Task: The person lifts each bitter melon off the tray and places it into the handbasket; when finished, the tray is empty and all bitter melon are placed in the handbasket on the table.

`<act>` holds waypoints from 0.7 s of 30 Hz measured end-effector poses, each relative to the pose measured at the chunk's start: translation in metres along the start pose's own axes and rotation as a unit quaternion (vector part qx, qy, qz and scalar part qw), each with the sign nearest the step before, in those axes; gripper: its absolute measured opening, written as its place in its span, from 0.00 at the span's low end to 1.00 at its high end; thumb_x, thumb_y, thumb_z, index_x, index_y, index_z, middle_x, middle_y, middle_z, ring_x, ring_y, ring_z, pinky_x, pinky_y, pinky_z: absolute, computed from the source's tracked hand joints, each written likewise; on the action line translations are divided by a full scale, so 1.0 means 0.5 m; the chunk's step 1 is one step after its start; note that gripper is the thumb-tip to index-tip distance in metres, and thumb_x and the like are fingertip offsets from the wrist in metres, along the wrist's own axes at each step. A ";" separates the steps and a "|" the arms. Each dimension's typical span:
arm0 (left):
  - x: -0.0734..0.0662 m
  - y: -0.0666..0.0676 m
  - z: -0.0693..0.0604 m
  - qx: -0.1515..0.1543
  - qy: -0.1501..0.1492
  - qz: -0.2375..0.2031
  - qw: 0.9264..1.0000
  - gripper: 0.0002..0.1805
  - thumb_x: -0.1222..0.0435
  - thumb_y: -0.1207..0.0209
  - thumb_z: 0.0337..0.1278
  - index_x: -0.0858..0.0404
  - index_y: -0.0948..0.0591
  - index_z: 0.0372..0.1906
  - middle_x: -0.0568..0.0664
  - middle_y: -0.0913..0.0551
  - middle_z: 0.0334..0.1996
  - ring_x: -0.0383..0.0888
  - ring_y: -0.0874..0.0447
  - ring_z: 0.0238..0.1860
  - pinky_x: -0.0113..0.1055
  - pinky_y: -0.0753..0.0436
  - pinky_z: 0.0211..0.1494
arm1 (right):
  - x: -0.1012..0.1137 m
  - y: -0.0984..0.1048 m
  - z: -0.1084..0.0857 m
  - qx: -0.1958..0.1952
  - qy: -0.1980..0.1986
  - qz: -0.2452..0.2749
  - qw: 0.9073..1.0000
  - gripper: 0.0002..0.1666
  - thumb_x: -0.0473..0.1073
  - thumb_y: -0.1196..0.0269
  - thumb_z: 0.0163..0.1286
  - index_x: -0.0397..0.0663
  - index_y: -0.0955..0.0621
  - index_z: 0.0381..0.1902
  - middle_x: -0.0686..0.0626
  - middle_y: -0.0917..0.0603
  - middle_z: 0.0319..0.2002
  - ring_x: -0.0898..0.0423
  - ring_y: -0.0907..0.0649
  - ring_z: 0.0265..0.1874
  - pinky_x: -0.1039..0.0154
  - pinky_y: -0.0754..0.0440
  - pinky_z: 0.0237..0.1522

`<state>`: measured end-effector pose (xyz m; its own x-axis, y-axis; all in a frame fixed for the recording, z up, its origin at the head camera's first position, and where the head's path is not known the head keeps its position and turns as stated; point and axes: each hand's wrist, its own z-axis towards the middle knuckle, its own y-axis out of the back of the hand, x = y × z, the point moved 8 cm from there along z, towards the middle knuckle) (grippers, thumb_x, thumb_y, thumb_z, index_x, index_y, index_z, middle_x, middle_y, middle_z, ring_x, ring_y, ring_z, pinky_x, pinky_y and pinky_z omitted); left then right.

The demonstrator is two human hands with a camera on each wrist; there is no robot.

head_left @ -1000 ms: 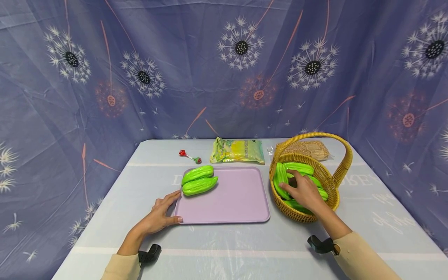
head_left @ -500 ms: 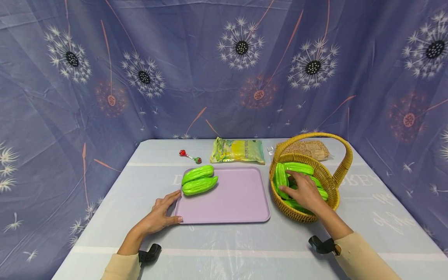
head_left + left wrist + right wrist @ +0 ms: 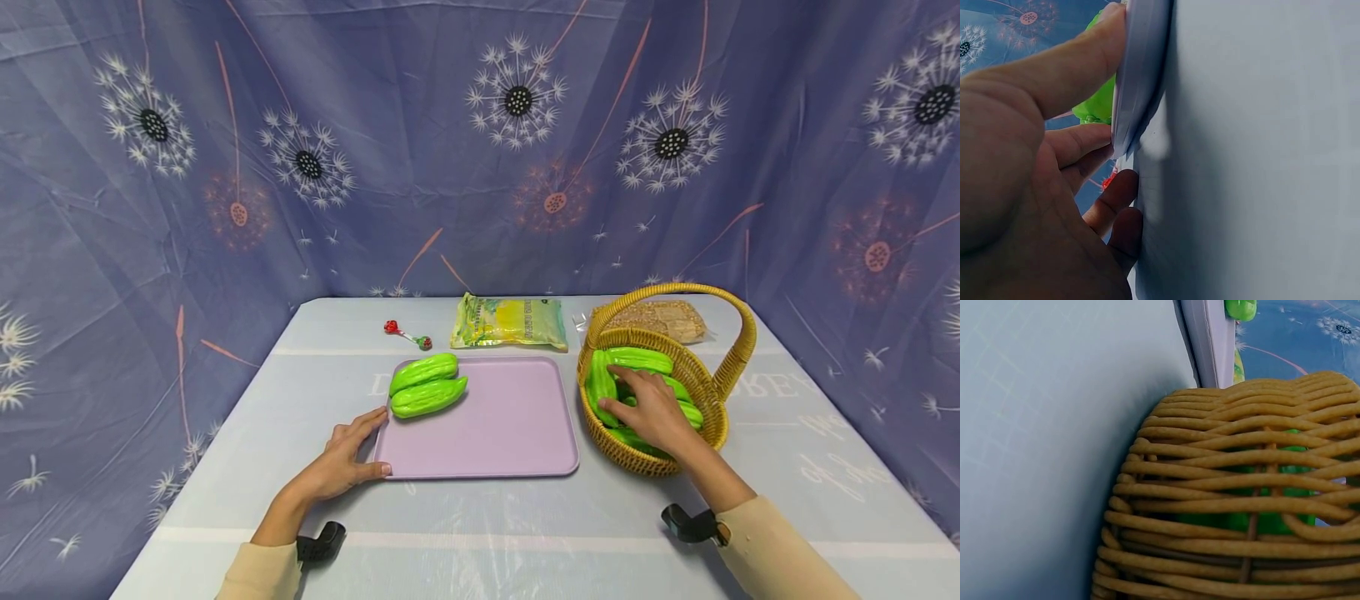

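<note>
My left hand (image 3: 341,462) rests against the left edge of a light purple tray (image 3: 495,442), thumb at the near corner and fingers spread along the rim. In the left wrist view the thumb lies on the tray's rim (image 3: 1141,69). Two bright green bitter gourds (image 3: 427,398) lie side by side at the tray's left. My right hand (image 3: 658,415) reaches into a wicker basket (image 3: 637,463), thumb and fingertips on an upright-lying bitter gourd (image 3: 597,383) at its left side. Whether they close round it is unclear. In the right wrist view the basket wall (image 3: 1229,553) hides the hand.
More bitter gourds (image 3: 641,359) lie in the basket under its tall handle (image 3: 682,288). Behind the tray are a yellow-green packet (image 3: 510,323) and a red-and-green wrapped piece (image 3: 408,336). A clear bag of tan food (image 3: 667,321) lies behind the basket.
The right hand's fingertips shift slightly left and lower on the gourd at the basket's left side. The left hand, the tray and its two gourds stay put.
</note>
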<state>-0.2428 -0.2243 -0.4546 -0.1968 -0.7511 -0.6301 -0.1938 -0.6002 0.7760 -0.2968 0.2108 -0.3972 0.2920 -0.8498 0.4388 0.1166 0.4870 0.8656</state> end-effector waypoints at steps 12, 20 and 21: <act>0.000 0.000 -0.001 -0.002 -0.001 0.001 1.000 0.47 0.51 0.32 0.46 0.60 0.39 0.71 0.52 0.42 0.72 0.49 0.42 0.54 0.44 0.39 0.53 | 0.000 -0.004 -0.001 0.013 -0.006 0.001 1.000 0.37 0.56 0.36 0.62 0.42 0.29 0.64 0.35 0.19 0.49 0.37 0.27 0.48 0.39 0.36 0.49; -0.001 0.000 -0.001 0.000 -0.007 0.001 1.000 0.47 0.51 0.32 0.46 0.60 0.39 0.71 0.52 0.42 0.72 0.50 0.42 0.54 0.43 0.39 0.52 | -0.002 0.005 -0.006 0.004 -0.011 0.028 1.000 0.38 0.56 0.36 0.62 0.44 0.30 0.65 0.37 0.20 0.48 0.37 0.29 0.52 0.38 0.39 0.53; 0.000 0.000 -0.001 -0.001 -0.007 0.000 1.000 0.47 0.51 0.32 0.45 0.60 0.39 0.71 0.52 0.42 0.72 0.50 0.42 0.54 0.43 0.39 0.52 | -0.001 0.007 -0.006 0.002 -0.011 0.032 0.999 0.38 0.56 0.36 0.61 0.44 0.30 0.65 0.37 0.20 0.49 0.37 0.28 0.52 0.39 0.38 0.53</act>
<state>-0.2424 -0.2242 -0.4544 -0.2095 -0.7476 -0.6302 -0.1920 -0.6005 0.7762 -0.2935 0.2136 -0.3950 0.2781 -0.8216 0.4976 0.0942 0.5389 0.8371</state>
